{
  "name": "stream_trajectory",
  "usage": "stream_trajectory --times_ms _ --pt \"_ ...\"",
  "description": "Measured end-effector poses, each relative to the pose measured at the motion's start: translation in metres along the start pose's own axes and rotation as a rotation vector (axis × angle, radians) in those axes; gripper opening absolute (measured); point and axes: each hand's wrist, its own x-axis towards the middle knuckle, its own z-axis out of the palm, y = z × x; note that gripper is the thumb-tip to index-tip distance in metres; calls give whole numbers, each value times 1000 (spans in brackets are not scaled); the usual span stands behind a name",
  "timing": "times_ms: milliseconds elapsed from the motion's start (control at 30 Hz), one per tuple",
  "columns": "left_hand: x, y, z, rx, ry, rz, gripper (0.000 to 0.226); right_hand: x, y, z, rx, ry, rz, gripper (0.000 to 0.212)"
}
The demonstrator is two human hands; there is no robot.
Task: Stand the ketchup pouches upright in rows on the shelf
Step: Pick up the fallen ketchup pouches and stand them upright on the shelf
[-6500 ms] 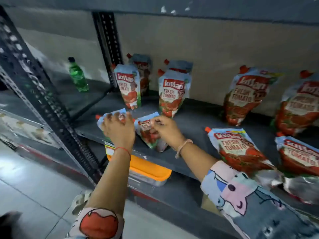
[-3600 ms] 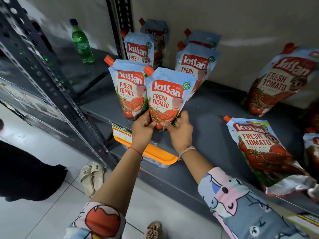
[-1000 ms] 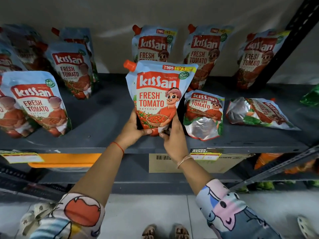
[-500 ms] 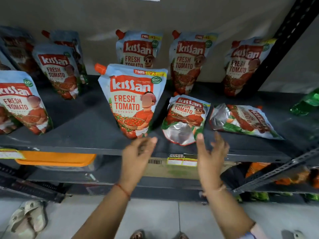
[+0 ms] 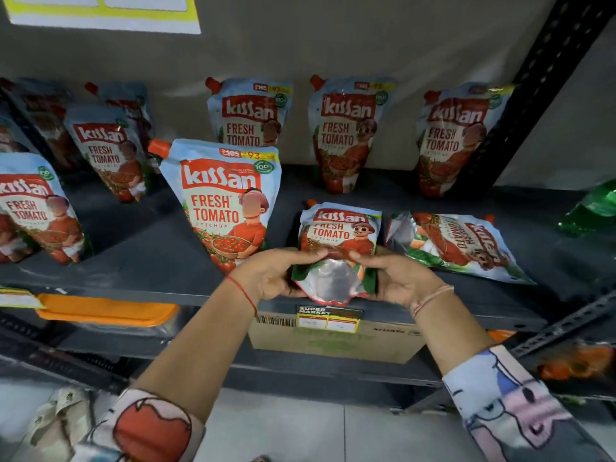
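Note:
Both hands grip one ketchup pouch (image 5: 338, 235) at the shelf's front edge: my left hand (image 5: 273, 275) on its left side, my right hand (image 5: 398, 278) on its right. The pouch's silver base faces me and its top tilts toward the back. Just left of it a large pouch (image 5: 226, 201) stands upright. To the right another pouch (image 5: 453, 241) lies flat. Three pouches (image 5: 343, 135) stand along the back wall, and several more (image 5: 106, 155) stand at the left.
The grey metal shelf (image 5: 150, 261) has bare space left of the large pouch. A black upright post (image 5: 520, 91) rises at the right. Below are a cardboard box (image 5: 333, 338) and an orange-lidded container (image 5: 106, 310). Something green (image 5: 596, 208) lies at far right.
Half a second ago both hands were open below the shelf edge, after letting go of the large upright pouch. They have since closed on the smaller lying pouch and tipped its base up.

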Motion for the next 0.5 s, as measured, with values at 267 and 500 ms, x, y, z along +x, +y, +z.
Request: stream_trajectory --times_ms 267,500 --pt "15 -10 -7 196 66 433 100 9 8 -1 -460 71 -585 85" --pt "36 -33 -12 301 141 521 98 19 31 -1 -690 213 -649 76"
